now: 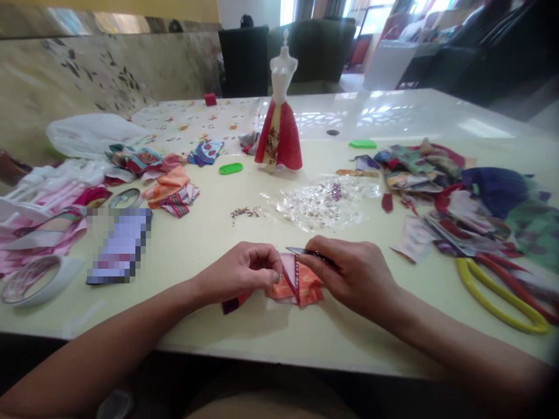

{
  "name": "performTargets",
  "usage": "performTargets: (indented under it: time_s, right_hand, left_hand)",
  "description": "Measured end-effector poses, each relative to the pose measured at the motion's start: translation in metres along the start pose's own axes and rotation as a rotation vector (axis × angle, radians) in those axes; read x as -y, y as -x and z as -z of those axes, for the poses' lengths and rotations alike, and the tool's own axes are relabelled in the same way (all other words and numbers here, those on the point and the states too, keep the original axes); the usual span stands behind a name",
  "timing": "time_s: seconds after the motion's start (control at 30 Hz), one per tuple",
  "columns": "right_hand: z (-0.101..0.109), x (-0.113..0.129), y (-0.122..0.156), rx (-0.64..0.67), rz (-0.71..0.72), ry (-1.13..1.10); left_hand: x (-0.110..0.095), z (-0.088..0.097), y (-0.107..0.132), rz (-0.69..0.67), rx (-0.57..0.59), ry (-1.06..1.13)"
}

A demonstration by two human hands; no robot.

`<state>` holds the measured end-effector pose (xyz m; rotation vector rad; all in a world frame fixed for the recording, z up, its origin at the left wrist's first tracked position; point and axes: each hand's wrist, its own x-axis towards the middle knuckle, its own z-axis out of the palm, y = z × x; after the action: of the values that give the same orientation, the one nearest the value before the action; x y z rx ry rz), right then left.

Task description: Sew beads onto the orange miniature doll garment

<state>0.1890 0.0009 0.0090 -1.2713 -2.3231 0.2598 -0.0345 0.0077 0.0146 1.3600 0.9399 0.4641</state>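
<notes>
My left hand (247,270) is closed, thumb and fingertips pinched together over the left side of a small orange doll garment (309,288). What the pinch holds is too small to make out. The garment lies on the table with a pale pink inside and a dark red trim studded with a row of tiny stones. My right hand (356,267) grips a slim pointed metal tool (297,251) with a dark handle, its tip aimed left above the garment; blade or tweezers, I cannot tell. Beyond the hands are loose rhinestones (245,213) and a clear plastic sheet with more stones (327,203).
A white doll-size dress form (283,75) in a red skirt (288,134) stands behind. Fabric scraps (441,169) and yellow-and-red-handled scissors (493,299) lie right. Leftward are a phone (120,244), tape roll (43,282), scraps (168,186) and green tray (230,169).
</notes>
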Motion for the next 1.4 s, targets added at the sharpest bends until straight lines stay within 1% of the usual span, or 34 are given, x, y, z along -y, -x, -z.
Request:
performTargets:
  time_s: [0.07,0.17,0.27,0.37,0.53,0.67,1.0,1.23,1.4]
  right_hand:
    - [0.001,-0.002,-0.001,0.040,0.026,0.052]
    - [0.000,-0.004,-0.002,0.140,0.085,0.198]
    - [-0.003,-0.004,-0.003,0.211,0.121,0.312]
    - [-0.007,-0.005,-0.004,0.214,0.151,0.369]
    - [-0.011,-0.005,-0.005,0.202,0.187,0.449]
    - [-0.012,-0.003,-0.007,0.250,0.186,0.492]
    - [-0.013,-0.002,-0.008,0.319,0.183,0.515]
    - [-0.013,-0.002,-0.009,0.314,0.190,0.524]
    - [-0.014,-0.001,-0.009,0.322,0.178,0.507]
  left_hand:
    - [-0.003,0.003,0.001,-0.049,-0.072,-0.129]
    - [-0.006,0.011,0.002,-0.156,-0.188,-0.368]
    - [-0.008,0.018,0.001,-0.213,-0.205,-0.511]
    - [-0.007,0.018,-0.001,-0.227,-0.190,-0.590]
    - [-0.001,0.017,-0.003,-0.217,-0.203,-0.634]
    - [0.002,0.017,-0.002,-0.226,-0.219,-0.652]
    - [0.005,0.016,-0.003,-0.266,-0.214,-0.690]
    - [0.006,0.014,-0.003,-0.307,-0.213,-0.736]
    - [0.007,0.014,-0.003,-0.352,-0.188,-0.772]
